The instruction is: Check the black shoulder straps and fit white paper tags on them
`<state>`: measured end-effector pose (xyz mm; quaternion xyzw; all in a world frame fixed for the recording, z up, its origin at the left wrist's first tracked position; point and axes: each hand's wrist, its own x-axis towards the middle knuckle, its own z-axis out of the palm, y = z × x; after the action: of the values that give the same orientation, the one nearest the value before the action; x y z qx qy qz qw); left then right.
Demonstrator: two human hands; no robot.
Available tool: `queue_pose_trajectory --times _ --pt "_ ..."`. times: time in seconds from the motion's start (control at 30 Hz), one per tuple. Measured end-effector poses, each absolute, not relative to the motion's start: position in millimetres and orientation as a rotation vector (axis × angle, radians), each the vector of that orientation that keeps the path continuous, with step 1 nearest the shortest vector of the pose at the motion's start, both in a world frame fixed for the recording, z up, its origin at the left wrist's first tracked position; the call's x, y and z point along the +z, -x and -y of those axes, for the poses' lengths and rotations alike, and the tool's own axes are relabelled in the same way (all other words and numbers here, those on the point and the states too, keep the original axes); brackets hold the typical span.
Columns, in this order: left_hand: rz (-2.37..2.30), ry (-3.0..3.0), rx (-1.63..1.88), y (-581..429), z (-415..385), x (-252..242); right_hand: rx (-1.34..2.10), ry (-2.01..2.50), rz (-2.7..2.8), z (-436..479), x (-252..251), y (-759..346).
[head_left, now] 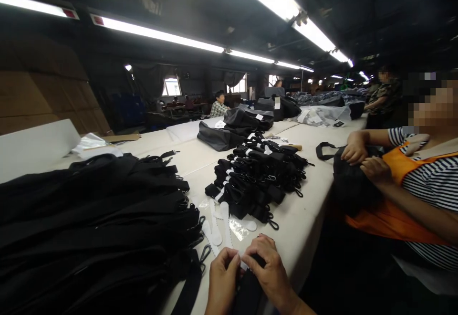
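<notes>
At the bottom edge my left hand [222, 277] and my right hand [266, 269] are close together, fingers curled round a black strap piece [248, 286] with a small white strip at its top. Both hands pinch it from either side. Just beyond them lie several white scalloped strips [216, 226] and clear wrappers [238, 229] on the pale table [304, 219]. A heap of folded black straps with metal clips [257, 176] sits farther out.
A big pile of black webbing straps [96, 224] fills the left. To the right, a co-worker in a striped top and orange apron handles a black bag [348, 181]. Dark bags [232, 126] and more people are farther along the table.
</notes>
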<state>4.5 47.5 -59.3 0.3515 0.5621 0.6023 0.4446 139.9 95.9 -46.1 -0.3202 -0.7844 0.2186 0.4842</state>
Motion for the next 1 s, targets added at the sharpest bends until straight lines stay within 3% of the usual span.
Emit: queue_pose_trajectory --times 0.2,0.43,0.67,0.8,1.0 --pt "-1.499 -0.943 1.487 -4.4 -45.9 -57.5 0.606 0.930 1.992 -95.5 -31.4 -136.0" --pt "-1.854 -1.491 1.437 -4.8 -37.2 -52.9 0.788 1.149 1.974 -90.1 -9.7 -134.3" --pt "-1.871 -2.122 1.547 2.3 -33.7 -57.5 0.976 1.188 1.995 -98.8 6.9 -131.9" --pt "-1.888 -2.283 1.531 6.0 -34.8 -54.9 0.897 1.279 2.037 -95.8 8.0 -122.9" --pt "-1.956 -2.239 1.498 -0.5 -32.2 -48.8 0.901 1.063 1.935 -96.2 -6.3 -130.6"
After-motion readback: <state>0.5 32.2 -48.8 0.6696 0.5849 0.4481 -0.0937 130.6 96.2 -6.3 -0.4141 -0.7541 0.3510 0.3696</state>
